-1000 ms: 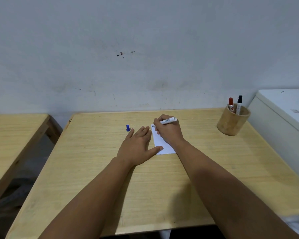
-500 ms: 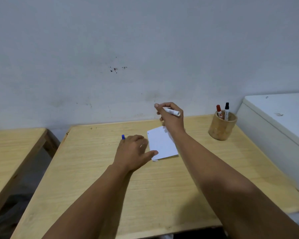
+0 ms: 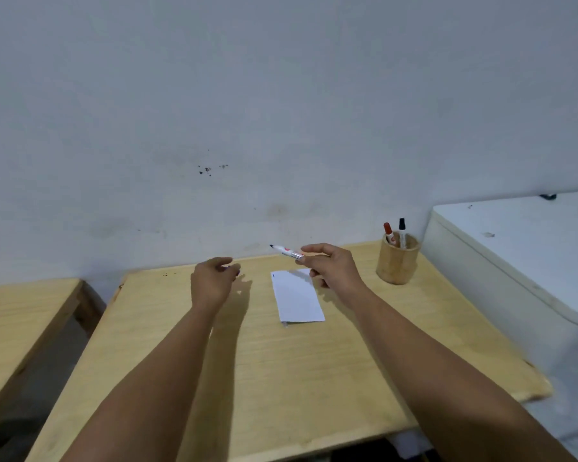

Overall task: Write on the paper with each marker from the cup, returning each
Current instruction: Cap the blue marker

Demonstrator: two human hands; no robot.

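My right hand (image 3: 334,268) hovers over the far end of the white paper (image 3: 297,295) and holds an uncapped white marker (image 3: 286,252) level, its dark tip pointing left. The paper lies flat on the wooden table (image 3: 281,378), with a small blue mark at its far left corner. My left hand (image 3: 214,281) is lifted off the table to the left of the paper. Its fingertips are pinched on a small bluish piece, the blue cap, which is mostly hidden. The wooden cup (image 3: 397,261) stands at the back right and holds a red-capped marker (image 3: 388,232) and a black-capped marker (image 3: 402,228).
A white cabinet (image 3: 514,248) butts against the table's right side, close to the cup. A second wooden table (image 3: 20,311) stands to the left across a gap. A grey wall runs right behind the table.
My right hand lifted the marker off the paper and turned its tip to the left. My left hand left the paper, went to the blue cap and rose. The camera tilted up.
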